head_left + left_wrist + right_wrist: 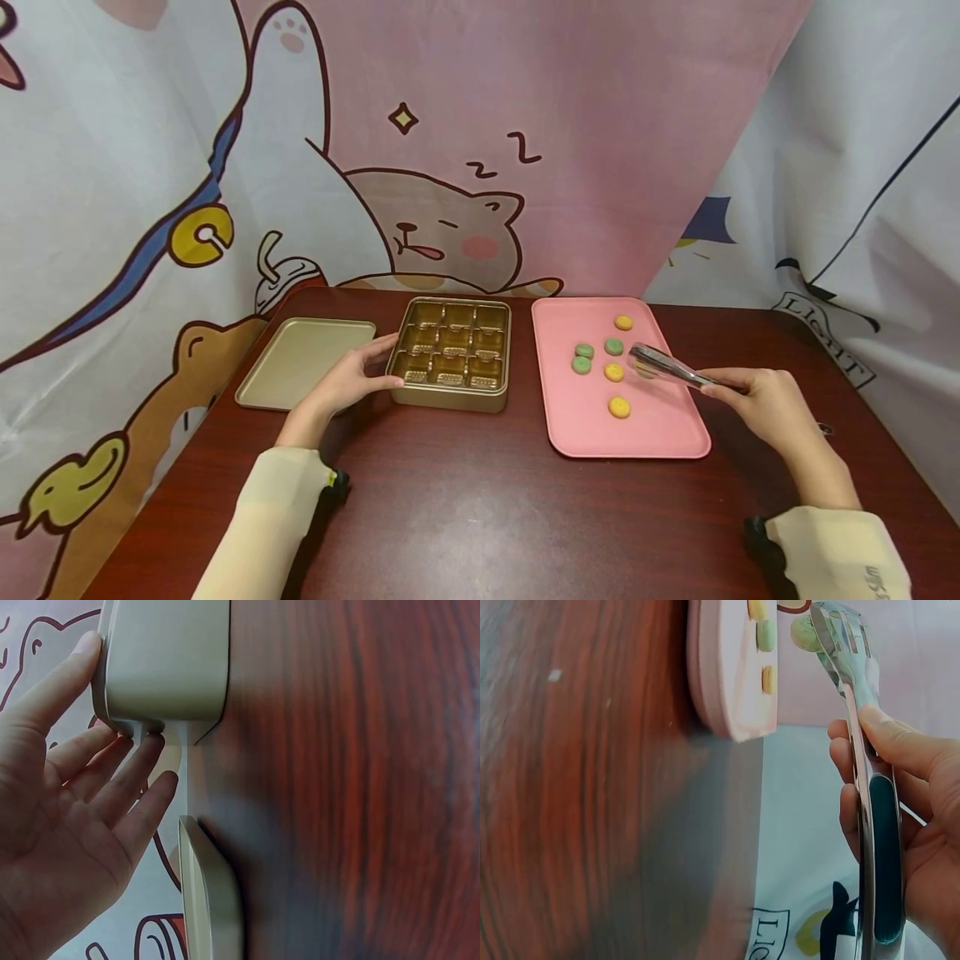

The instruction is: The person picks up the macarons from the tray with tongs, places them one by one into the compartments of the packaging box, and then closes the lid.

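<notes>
Basically, head view: nine-compartment box [450, 397] sits mid-table [465, 500], L hand [352, 375] on its left side, thumb at near-left corner, prob. to steady it. Flat pan [300, 362] lies left; pink tray [585, 433] right, w/ green discs [581, 365] & yellow discs [619, 407] apart or nearly so, prob. for easy picking. R hand [772, 408] holds tongs [671, 367] over tray. L wrist view: fingers fairly straight, touching box, thumb on rim; more brace than grip, I'd say. R wrist view: thumb & fingers pinch tongs' arms, presumably keeping tips squeezed; one green disc [802, 631] seems held there.
</notes>
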`<state>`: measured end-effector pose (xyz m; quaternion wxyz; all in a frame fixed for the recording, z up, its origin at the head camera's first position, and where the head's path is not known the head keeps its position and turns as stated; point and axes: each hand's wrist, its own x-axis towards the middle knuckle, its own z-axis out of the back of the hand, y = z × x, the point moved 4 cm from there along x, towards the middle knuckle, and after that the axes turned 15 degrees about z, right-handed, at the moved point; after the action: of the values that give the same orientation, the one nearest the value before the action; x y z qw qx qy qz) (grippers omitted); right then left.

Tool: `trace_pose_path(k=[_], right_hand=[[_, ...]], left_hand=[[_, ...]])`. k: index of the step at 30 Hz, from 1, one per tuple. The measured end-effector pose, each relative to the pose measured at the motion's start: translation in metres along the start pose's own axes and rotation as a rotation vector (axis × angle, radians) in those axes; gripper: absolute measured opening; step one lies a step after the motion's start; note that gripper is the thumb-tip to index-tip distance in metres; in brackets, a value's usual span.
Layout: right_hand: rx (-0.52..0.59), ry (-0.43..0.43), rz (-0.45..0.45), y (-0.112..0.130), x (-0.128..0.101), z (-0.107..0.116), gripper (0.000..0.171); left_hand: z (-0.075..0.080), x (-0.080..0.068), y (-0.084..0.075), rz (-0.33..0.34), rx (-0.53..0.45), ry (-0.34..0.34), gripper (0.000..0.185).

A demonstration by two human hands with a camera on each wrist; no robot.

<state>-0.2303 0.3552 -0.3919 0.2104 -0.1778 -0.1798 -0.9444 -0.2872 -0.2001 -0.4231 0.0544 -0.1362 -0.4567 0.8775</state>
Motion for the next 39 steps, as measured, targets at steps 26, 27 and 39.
trace_pose_path(k=[26, 27, 39], right_hand=[[0.143, -0.02, 0.033, 0.053, 0.046, -0.02, 0.023], [0.147, -0.018, 0.037, 0.056, 0.048, -0.021, 0.023], [0.193, -0.045, 0.135, 0.086, 0.066, -0.04, 0.023]], left_hand=[[0.002, 0.001, -0.001, -0.023, 0.038, -0.006, 0.079], [0.002, 0.001, -0.001, -0.023, 0.038, -0.005, 0.079], [-0.001, 0.0, 0.001, -0.025, 0.018, -0.005, 0.079]])
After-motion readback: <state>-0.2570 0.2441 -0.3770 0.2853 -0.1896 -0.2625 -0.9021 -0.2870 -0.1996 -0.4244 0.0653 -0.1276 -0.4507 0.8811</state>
